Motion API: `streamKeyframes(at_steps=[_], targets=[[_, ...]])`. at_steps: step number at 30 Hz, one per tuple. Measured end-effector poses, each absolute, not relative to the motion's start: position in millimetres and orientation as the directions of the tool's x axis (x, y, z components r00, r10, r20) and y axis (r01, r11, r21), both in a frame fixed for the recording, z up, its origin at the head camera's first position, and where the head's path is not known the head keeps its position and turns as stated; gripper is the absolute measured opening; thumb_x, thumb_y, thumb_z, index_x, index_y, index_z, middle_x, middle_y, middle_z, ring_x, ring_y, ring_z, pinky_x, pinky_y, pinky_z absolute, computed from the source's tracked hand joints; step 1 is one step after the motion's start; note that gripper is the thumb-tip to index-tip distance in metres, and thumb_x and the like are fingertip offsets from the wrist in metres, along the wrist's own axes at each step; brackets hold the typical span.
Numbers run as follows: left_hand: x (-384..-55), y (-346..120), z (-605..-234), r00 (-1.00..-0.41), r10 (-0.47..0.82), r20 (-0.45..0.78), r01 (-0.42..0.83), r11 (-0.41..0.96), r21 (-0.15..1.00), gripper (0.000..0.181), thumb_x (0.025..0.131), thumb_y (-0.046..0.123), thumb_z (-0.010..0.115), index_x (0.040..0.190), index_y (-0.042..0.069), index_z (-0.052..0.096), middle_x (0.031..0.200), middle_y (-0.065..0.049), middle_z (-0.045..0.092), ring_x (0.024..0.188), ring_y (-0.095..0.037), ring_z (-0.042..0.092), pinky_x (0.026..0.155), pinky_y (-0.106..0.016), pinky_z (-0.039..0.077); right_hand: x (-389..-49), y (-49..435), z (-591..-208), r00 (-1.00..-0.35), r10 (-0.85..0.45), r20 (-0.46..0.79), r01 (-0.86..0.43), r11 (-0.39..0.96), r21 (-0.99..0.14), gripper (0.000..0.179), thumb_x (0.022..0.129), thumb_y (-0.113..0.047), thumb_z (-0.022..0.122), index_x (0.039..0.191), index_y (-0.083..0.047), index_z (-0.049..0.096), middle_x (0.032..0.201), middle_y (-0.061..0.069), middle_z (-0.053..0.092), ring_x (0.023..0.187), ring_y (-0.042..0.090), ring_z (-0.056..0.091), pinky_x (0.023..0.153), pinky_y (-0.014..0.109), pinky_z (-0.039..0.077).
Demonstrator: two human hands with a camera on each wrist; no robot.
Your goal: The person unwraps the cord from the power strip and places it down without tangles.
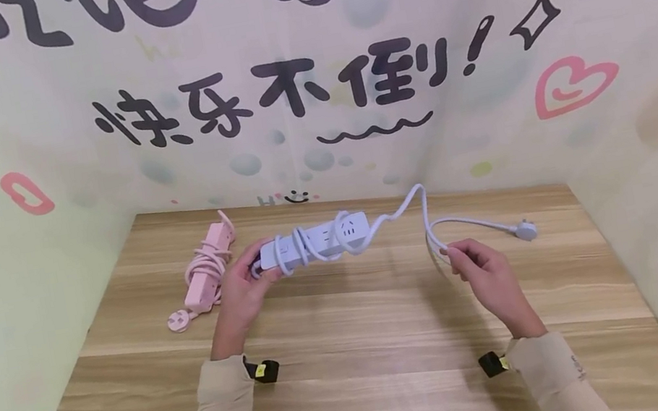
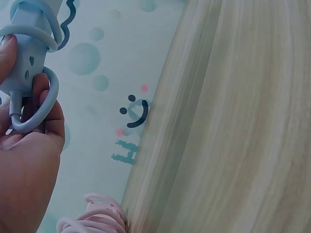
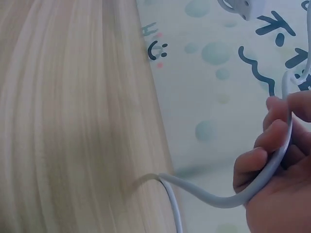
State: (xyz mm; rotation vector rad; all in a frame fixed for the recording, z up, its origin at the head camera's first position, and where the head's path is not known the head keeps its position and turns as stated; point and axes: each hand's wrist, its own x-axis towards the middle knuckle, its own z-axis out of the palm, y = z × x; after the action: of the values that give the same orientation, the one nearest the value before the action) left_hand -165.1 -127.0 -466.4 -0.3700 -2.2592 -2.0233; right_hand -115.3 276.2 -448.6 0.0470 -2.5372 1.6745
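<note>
A pale blue power strip (image 1: 315, 241) with its cord wound loosely round it is held up over the table, its socket face toward the head camera. My left hand (image 1: 243, 290) grips its left end, where the cord (image 2: 48, 104) leaves the body in a small loop. From the strip's right end the free cord rises in a bend and drops to my right hand (image 1: 489, 280), which pinches it between thumb and fingers. In the right wrist view the cord (image 3: 228, 200) runs across the palm. Beyond that hand lies the plug (image 1: 526, 230), at the cord's far end.
A pink power strip (image 1: 203, 288), its cord wrapped round the middle, lies at the table's back left beside my left hand. Its plug (image 1: 178, 321) points to the front left. Printed cloth walls (image 1: 296, 167) border the wooden table (image 1: 359, 376) at the back and sides.
</note>
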Motion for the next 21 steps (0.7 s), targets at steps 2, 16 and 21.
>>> streamKeyframes(at_steps=[2,16,21], targets=[[-165,-127,-467,-0.967,0.125,0.222,0.234,0.089,0.968,0.054,0.090,-0.007,0.068,0.142,-0.005,0.053,0.141,-0.027,0.054,0.116,0.000,0.056,0.097,-0.009,0.050,-116,275,-447,-0.996,0.033,0.083,-0.062,0.413,-0.909,0.033,0.105,-0.030,0.057,0.113,0.000,0.069,0.083,-0.004,0.062,0.074,0.011,0.057,0.064,0.023,0.050],[-164,-128,-467,-0.967,0.124,0.222,0.233,0.083,0.969,0.055,0.091,-0.008,0.067,0.143,-0.009,0.049,0.142,-0.028,0.052,0.117,0.002,0.055,0.097,-0.007,0.049,-117,267,-455,-0.996,-0.086,0.003,-0.049,0.531,-0.846,0.024,0.099,-0.021,0.068,0.117,-0.005,0.069,0.098,0.014,0.073,0.082,0.007,0.064,0.072,0.022,0.056],[-164,-127,-465,-0.969,0.123,0.213,0.224,0.084,0.971,0.055,0.091,-0.007,0.068,0.143,-0.007,0.051,0.143,-0.028,0.053,0.117,0.002,0.056,0.097,-0.008,0.050,-118,266,-456,-0.995,-0.100,0.006,-0.062,0.563,-0.824,0.035,0.099,-0.026,0.068,0.128,-0.006,0.064,0.112,0.011,0.072,0.097,0.017,0.066,0.080,0.021,0.055]])
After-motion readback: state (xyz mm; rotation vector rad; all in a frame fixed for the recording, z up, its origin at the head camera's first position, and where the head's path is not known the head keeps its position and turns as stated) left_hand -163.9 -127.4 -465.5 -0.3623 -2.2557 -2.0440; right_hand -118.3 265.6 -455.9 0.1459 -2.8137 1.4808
